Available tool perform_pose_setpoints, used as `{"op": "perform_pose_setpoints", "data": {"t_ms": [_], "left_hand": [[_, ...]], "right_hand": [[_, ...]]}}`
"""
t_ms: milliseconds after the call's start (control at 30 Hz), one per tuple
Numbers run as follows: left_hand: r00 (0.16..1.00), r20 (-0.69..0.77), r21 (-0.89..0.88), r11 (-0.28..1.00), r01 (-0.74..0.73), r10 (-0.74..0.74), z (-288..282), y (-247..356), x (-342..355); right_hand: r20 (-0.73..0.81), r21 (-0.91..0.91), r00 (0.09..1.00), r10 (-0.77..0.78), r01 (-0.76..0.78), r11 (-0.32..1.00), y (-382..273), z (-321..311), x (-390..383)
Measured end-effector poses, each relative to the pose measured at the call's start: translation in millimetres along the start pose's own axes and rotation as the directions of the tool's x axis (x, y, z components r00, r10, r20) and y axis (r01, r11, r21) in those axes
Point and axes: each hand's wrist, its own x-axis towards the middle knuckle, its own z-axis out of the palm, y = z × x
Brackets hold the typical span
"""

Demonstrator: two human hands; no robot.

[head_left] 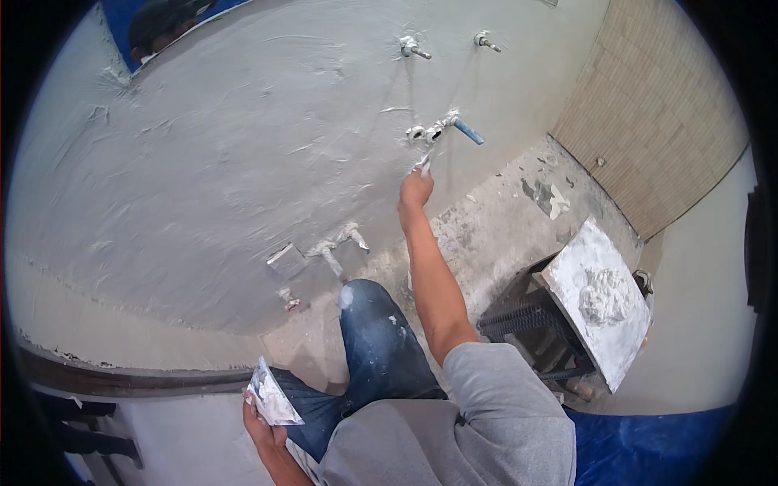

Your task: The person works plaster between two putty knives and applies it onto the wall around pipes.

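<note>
My right hand (416, 188) reaches forward to the grey plastered wall (235, 138), closed on a putty knife (425, 165) smeared white. The blade is small in view; it points up at the plaster-ringed pipe openings (425, 134), and I cannot tell whether it touches the wall. A blue pipe stub (468, 131) juts out just right of these openings. Low at the left, my left hand (264, 429) grips a flat plaster board (274, 395) with white plaster on its face, held tilted beside my bent knee.
A white-coated board (596, 304) bearing a plaster heap (608, 297) rests on a dark crate (535, 324) at right. Valve stems (415, 49) stick out above; more pipe stubs (331, 257) jut near my knee. A tan tiled wall (656, 105) stands far right, a person's head (166, 24) top left.
</note>
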Motion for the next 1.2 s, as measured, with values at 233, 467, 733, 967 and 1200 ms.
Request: {"op": "perform_pose_setpoints", "data": {"t_ms": [233,467,733,967,1200], "left_hand": [[1.000,0.020,-0.024,1.000,-0.010,0.010,-1.6,1.8,0.5],[0.998,0.056,-0.023,0.999,-0.031,0.032,14.6,-0.4,-0.8],[1.000,-0.004,-0.063,0.998,-0.017,0.017,5.0,-1.4,-4.2],[1.000,0.026,-0.112,0.994,0.010,-0.007,-1.2,0.4,-11.5],[0.999,0.047,-0.083,0.996,0.013,-0.009,-2.0,0.9,-10.5]], "right_hand": [[0.121,-0.317,0.895,-0.428,0.444,0.838,-43.3,5.5,-111.6],[0.115,-0.231,0.874,-0.473,0.487,0.842,1.8,-56.6,-72.1],[0.074,-0.313,0.731,-0.679,0.663,0.680,-26.1,-33.1,-46.4],[0.094,-0.450,0.739,-0.667,0.630,0.633,-32.3,-5.5,-52.1],[0.167,-0.607,0.774,-0.611,0.569,0.555,-33.9,2.5,-56.3]]}}
